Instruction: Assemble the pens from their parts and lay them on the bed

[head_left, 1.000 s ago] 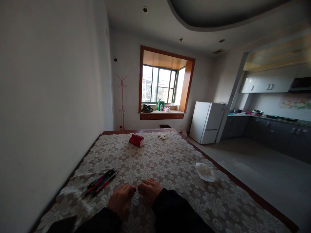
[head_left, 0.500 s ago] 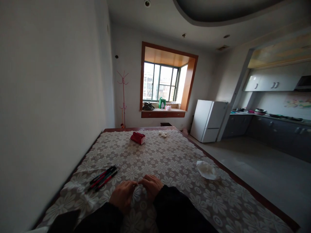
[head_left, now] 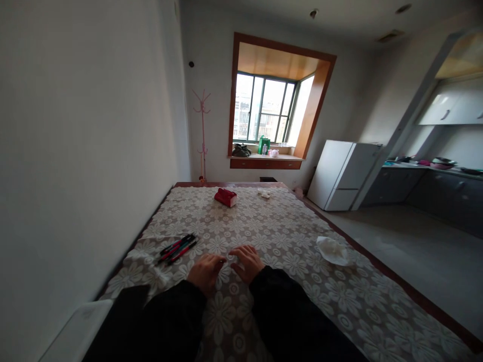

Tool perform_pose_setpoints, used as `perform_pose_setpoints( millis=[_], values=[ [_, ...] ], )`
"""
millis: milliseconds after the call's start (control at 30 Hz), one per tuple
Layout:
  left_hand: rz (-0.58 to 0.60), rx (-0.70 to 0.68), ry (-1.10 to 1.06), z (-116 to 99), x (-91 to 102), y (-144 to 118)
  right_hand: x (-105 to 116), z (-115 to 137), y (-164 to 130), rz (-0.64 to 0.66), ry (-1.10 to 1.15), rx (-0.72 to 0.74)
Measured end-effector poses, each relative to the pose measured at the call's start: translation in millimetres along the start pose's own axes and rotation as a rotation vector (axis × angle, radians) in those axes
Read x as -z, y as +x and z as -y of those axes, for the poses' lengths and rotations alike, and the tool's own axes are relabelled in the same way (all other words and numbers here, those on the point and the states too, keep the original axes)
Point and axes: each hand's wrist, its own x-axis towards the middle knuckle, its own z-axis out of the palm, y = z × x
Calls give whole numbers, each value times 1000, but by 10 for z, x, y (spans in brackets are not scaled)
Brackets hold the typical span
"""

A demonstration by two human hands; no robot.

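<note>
Both hands are over the flower-patterned tablecloth [head_left: 264,223], at the near middle of the table. My left hand [head_left: 206,272] is closed, its fingers and thumb drawn together; a tiny dark spot shows at the fingertips, too small to name. Just right of it is my right hand [head_left: 247,262], thumb and fingers apart with nothing seen between them. A small gap separates the two hands. Left of my left hand lies a loose bundle of several red, black and teal pens [head_left: 177,248]. To the right of my right hand sits a crumpled white tissue or thin bag [head_left: 332,251].
A red tissue pack [head_left: 225,197] and a small pale item [head_left: 263,194] lie farther back on the table. A black flat object [head_left: 130,301] and a whitish box-like edge [head_left: 77,327] are at the near left. The wall [head_left: 94,125] borders the table's left side.
My hands have drawn slightly apart, and the right hand's thumb and fingers have spread. The whole scene has shifted up and to the right as my head moved.
</note>
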Motion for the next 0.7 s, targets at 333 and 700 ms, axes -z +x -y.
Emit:
perform_pose_setpoints(
  millis=[333, 700],
  values=[
    [-70, 115, -19, 52, -24, -22, -26, -47, -12, -12, -109, -172],
    [-96, 325, 27, 117, -31, -12, -13, -53, -7, 34, -132, -202]
  ],
)
